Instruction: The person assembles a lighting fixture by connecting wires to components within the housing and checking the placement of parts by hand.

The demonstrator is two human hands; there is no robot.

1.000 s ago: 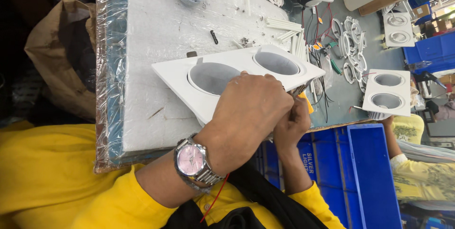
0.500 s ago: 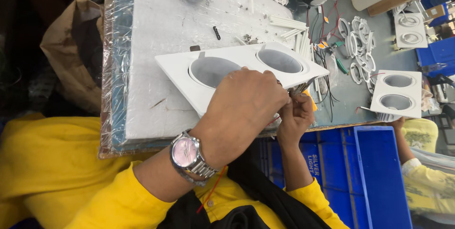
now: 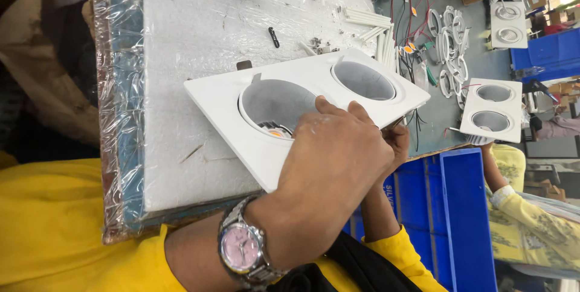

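left hand (image 3: 338, 159): closed over the near edge of the white double downlight frame (image 3: 302, 107), fingers (image 3: 329, 107) curled into the rim of the nearer round opening, frame held firmly.
wrist: silver watch (image 3: 241, 249) with pink dial, worn on the left arm; yellow sleeve behind.
right hand (image 3: 396, 144): mostly hidden behind the left hand, touching the frame at its lower edge; cannot tell how far closed or what it grips.
frame position: tilted, raised a little above the white foam board (image 3: 199, 32), between board and body; two round openings, small orange part visible inside the nearer one.
board: wrapped in clear plastic film at the side, small black clip (image 3: 273, 37) lying on it.
farther on the table: white plastic tubes (image 3: 368, 20), white rings (image 3: 447, 32) with coloured wires, second double frame (image 3: 492, 109).
below the table: blue crate (image 3: 447, 207).
other person: yellow patterned sleeve (image 3: 519, 207) at the right edge, near the second frame.
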